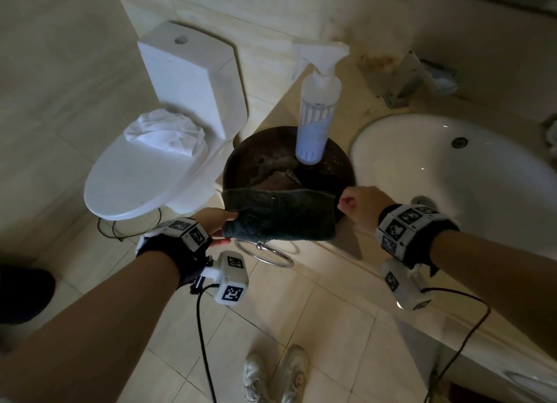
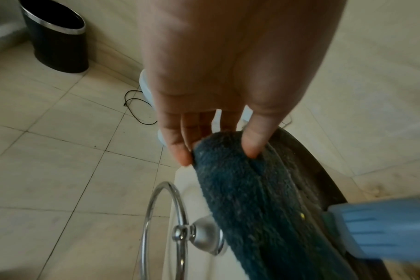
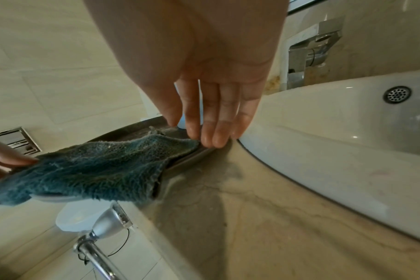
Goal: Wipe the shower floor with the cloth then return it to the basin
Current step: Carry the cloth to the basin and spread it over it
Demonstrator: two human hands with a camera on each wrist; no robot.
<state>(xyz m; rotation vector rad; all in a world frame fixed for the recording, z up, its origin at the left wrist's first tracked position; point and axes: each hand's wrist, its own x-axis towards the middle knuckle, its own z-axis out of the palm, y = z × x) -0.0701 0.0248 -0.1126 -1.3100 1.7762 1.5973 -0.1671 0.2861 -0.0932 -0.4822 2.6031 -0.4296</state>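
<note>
A dark teal cloth (image 1: 280, 218) (image 2: 240, 189) (image 3: 96, 170) hangs folded over the near rim of a dark round basin (image 1: 233, 158) (image 2: 312, 161) (image 3: 192, 157) on the counter. My left hand (image 1: 217, 221) (image 2: 218, 157) pinches the cloth's left end between thumb and fingers. At the cloth's right corner, my right hand (image 1: 346, 205) (image 3: 199, 136) points its straight fingers down. Its fingertips touch that corner and the basin rim, and its thumb stands apart above the cloth.
A spray bottle (image 1: 316, 113) (image 2: 384, 227) stands in the basin's far side. The white sink (image 1: 452, 191) (image 3: 324, 132) lies right, the toilet (image 1: 144, 173) with a white rag (image 1: 165, 131) left. A chrome towel ring (image 1: 271, 255) (image 2: 165, 217) hangs under the counter. A black bin (image 2: 55, 37) stands on the floor.
</note>
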